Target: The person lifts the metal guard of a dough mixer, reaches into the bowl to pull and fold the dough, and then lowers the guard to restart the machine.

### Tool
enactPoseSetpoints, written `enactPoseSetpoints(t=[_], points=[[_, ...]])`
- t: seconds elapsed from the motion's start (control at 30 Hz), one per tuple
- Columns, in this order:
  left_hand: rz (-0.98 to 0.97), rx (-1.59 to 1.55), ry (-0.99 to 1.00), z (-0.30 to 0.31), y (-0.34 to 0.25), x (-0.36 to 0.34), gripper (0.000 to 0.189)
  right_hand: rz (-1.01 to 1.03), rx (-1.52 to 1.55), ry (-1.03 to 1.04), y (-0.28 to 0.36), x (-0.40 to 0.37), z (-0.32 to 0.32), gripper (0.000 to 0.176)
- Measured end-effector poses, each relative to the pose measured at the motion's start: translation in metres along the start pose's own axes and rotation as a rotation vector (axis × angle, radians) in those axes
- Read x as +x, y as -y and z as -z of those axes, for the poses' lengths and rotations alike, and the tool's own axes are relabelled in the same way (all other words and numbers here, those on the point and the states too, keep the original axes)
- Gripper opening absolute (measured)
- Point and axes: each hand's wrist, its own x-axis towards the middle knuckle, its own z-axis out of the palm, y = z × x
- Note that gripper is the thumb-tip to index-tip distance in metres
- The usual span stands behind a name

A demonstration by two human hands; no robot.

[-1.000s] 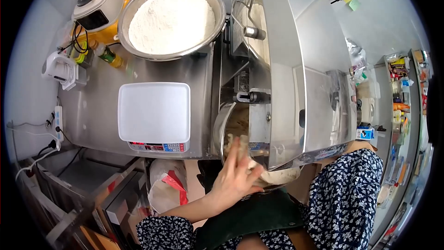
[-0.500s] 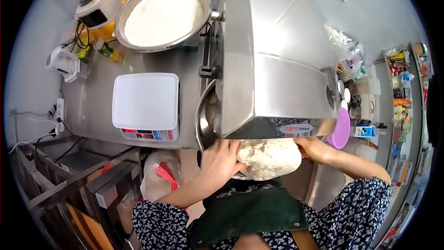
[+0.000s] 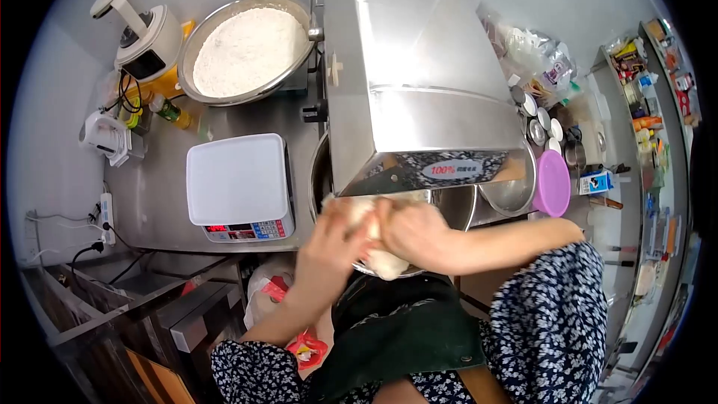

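The steel machine housing point(image 3: 419, 90) overhangs the centre of the frame and closes the way upward for the left hand point(image 3: 329, 243) and right hand point(image 3: 411, 228), whose fingers clasp the dough point(image 3: 385, 263) just under its front edge. Behind them the mixing bowl point(image 3: 456, 206) rim bars the way back. At centre left the scale point(image 3: 239, 179) stands near the left hand. Bare desk point(image 3: 153, 179) lies open left of the scale, up to the kettle point(image 3: 105, 135). A narrow strip is free between the scale and the flour bowl point(image 3: 247, 49). At right the purple lid point(image 3: 553, 183) blocks the desk.
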Motion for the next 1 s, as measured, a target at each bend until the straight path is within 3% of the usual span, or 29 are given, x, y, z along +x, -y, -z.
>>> enactPoseSetpoints(t=[0.1, 0.13, 0.2, 0.23, 0.33, 0.47, 0.6, 0.63, 0.73, 0.77, 0.83, 0.93, 1.0], points=[[0.027, 0.079, 0.058, -0.007, 0.016, 0.001, 0.064, 0.046, -0.116, -0.093, 0.000, 0.019, -0.016, 0.072], [0.008, 0.056, 0.099, -0.003, 0.016, 0.001, 0.067, 0.032, 0.081, -0.103, -0.006, 0.015, -0.012, 0.073], [-0.050, 0.011, 0.185, 0.009, 0.017, 0.006, 0.071, 0.068, 0.201, -0.017, -0.020, -0.008, 0.011, 0.070], [-0.084, -0.067, 0.195, 0.017, 0.021, 0.006, 0.074, -0.007, 0.259, 0.110, -0.022, -0.023, 0.034, 0.070], [-0.062, -0.004, 0.111, 0.035, 0.000, 0.003, 0.075, 0.013, 0.001, -0.085, -0.021, -0.069, 0.043, 0.058], [-0.162, 0.330, 0.153, 0.006, -0.012, 0.006, 0.060, 0.392, -0.134, -0.216, -0.004, -0.063, 0.011, 0.069], [-0.176, 0.451, 0.301, -0.006, 0.005, 0.019, 0.053, 0.446, -0.106, -0.270, -0.005, -0.034, -0.008, 0.065], [-0.202, 0.493, 0.276, -0.011, 0.011, 0.024, 0.046, 0.457, -0.134, -0.360, -0.003, -0.022, -0.015, 0.058], [-0.002, 0.196, 0.763, -0.019, 0.038, 0.053, 0.036, 0.363, -0.128, -0.455, 0.008, 0.013, -0.032, 0.039], [0.031, -0.237, 0.092, -0.037, 0.047, 0.057, 0.025, 0.326, -0.128, -0.362, 0.012, 0.021, -0.039, 0.039], [-0.095, -0.159, 0.060, -0.048, 0.063, 0.062, 0.023, 0.264, -0.132, -0.183, 0.013, 0.030, -0.049, 0.040], [-0.018, 0.109, 0.378, -0.044, 0.062, 0.050, 0.024, 0.324, -0.004, -0.450, -0.006, 0.021, -0.059, 0.041], [0.239, 0.160, 0.652, -0.016, 0.029, 0.051, 0.028, 0.393, 0.299, -0.435, -0.024, -0.014, -0.036, 0.044]])
